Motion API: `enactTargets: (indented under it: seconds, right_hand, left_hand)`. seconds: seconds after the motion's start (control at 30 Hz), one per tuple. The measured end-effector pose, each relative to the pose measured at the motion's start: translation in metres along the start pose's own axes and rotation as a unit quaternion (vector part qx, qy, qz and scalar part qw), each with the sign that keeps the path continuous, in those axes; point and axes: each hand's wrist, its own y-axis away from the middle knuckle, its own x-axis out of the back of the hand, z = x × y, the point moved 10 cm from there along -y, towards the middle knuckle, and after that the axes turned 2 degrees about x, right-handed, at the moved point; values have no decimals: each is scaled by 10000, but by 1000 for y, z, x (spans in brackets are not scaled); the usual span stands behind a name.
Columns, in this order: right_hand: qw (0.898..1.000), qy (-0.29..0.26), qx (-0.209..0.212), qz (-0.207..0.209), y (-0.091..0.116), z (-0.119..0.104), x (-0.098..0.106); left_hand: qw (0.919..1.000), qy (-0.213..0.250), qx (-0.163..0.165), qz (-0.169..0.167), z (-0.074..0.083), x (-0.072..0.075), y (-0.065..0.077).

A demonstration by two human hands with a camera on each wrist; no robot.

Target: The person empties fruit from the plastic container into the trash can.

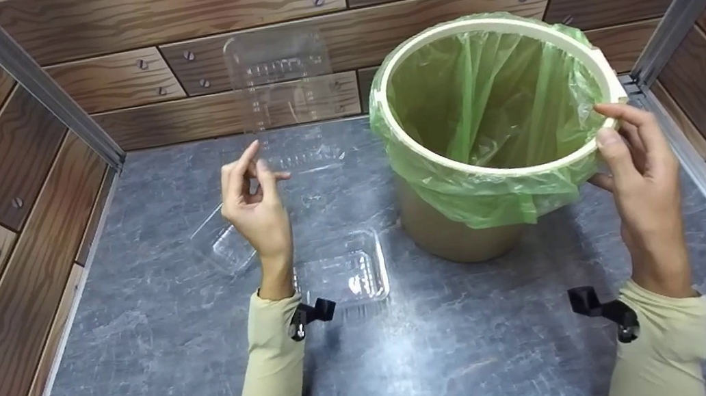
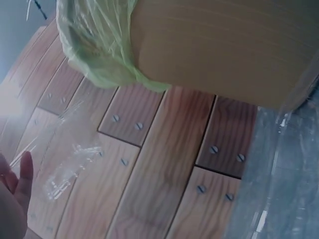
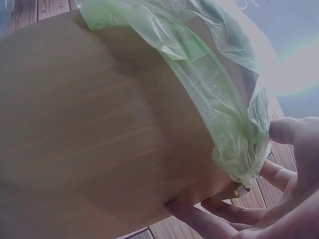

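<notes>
A clear plastic container [image 1: 290, 96] is raised at the left, in front of the back wall. My left hand [image 1: 255, 201] pinches its near left edge between thumb and fingers; the plastic [image 2: 75, 164] also shows beside those fingers in the left wrist view. To the right stands a brown trash bin [image 1: 462, 238] with a cream rim ring and a green bag [image 1: 498, 195] folded over it. My right hand [image 1: 645, 164] grips the ring's right side, thumb and forefinger at the rim. In the right wrist view its other fingers [image 3: 199, 221] lie against the bin's outside.
Two more clear plastic containers lie on the grey marbled table: one [image 1: 343, 275] in front of the bin to the left, another [image 1: 221, 244] partly behind my left hand. Wood-patterned walls [image 1: 114, 24] with metal corner posts [image 1: 33, 84] close in the back and sides.
</notes>
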Motion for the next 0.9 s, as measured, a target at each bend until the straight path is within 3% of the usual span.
enactTargets:
  seconds: [0.07,0.23,0.43,0.57,0.7,0.9]
  right_hand:
    - [10000,4,-3,8,1,0,2]
    - [10000,-13,28,75,2,-2,8]
    - [9998,-17,96,156,3,-4,13]
    - [9998,-28,106,146,3,-3,12]
    - [9999,-8,109,126,3,-1,8]
    - [9999,9,129,-5,0,-2,0]
  left_hand:
    - [9996,169,216,-58,-7,3,2]
    - [9966,89,763,-291,-25,2,8]
    - [9860,-64,1551,-614,-62,0,14]
    - [9754,-229,2078,-699,-83,7,18]
    - [9599,-307,2652,-857,-100,11,25]
    - [9373,-307,3292,-1103,-115,12,39]
